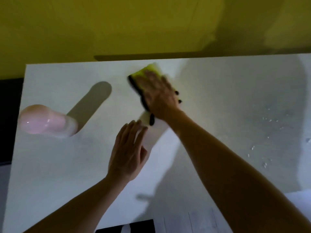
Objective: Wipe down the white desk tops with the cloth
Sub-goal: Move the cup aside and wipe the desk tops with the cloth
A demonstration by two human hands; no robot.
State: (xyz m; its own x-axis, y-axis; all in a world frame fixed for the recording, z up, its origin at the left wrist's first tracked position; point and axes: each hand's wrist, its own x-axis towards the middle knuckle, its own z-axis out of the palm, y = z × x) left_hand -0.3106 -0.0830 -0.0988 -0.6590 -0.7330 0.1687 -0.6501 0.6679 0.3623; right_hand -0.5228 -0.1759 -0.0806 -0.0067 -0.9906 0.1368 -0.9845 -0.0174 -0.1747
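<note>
Two bare hands work over the white desk top (55, 165) in our head view, shot steeply downward against a yellow wall (101, 27). We see the right hand (159, 95) laid flat, fingers straight and spread, pressing down on the cloth (148, 71), a yellow-green pad with a dark edge along its left side. That cloth lies toward the far edge of the desk, around the middle of its width, and motion blur smears both it and the fingers. Dark polish shows on the nails of that hand.

The left hand (127, 152) sits nearer to us, fingers straight and close together, resting on a pale, white object (151, 132) whose outline we cannot make out; whether the palm bears down on it we cannot tell.

At the left end of the desk stands a pink translucent container (45, 121), well apart from both hands, throwing a long shadow toward the wall. Small water droplets (265, 125) glint on the surface to the right of the right forearm.
</note>
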